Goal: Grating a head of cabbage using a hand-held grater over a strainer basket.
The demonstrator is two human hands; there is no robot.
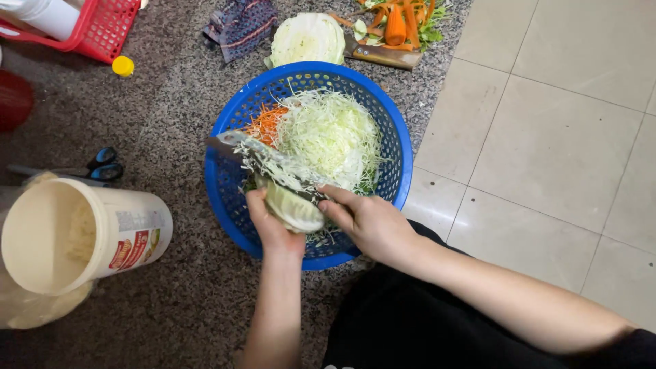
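Cabbage shredding over blue basket (232, 198).
Left hand (270, 225) cups cabbage wedge (294, 210); right hand (369, 222), beside it, grips knife (263, 157), blade coated in shreds, above shredded cabbage (331, 133).

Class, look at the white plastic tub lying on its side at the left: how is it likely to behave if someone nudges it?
The white tub is round and lies on its side on the speckled counter, so it would probably roll. It looks nearly empty, with only residue inside, so it is likely light and easily shifted. Its plastic wall should stay stiff.
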